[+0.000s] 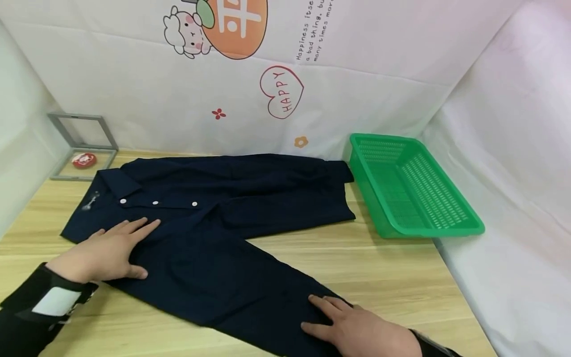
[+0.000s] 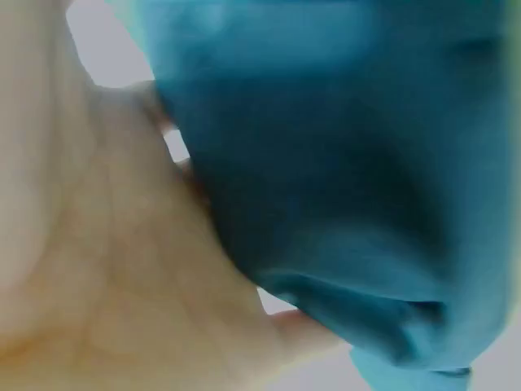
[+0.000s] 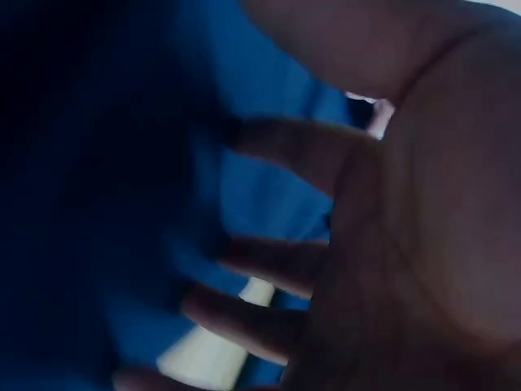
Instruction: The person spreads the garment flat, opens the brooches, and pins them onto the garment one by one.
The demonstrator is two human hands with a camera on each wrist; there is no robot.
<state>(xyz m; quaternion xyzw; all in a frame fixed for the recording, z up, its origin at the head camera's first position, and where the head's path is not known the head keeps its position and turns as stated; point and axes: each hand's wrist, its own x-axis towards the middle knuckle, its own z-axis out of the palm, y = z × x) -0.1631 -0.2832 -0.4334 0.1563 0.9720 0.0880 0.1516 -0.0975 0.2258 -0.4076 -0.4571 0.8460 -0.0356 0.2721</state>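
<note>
A dark navy shirt [image 1: 192, 263] with white buttons [image 1: 155, 203] lies spread over the wooden table, its collar [image 1: 120, 182] at the left. One sleeve [image 1: 276, 292] slants toward the front right. My left hand [image 1: 107, 250] rests on the shirt below the buttons, fingers spread. On the lower part of the slanting sleeve lies my right hand [image 1: 363, 329], its fingers extended. Both wrist views are blurred: blue cloth [image 2: 326, 163] fills much of the left one, and the right one shows spread fingers [image 3: 285, 151] against the fabric.
A green plastic basket [image 1: 388, 230] stands at the back right, close to the shirt's far edge. At the back left is a grey hinged frame [image 1: 82, 117] with a small red round item [image 1: 84, 160] on it. White printed cloth [image 1: 357, 99] walls the back.
</note>
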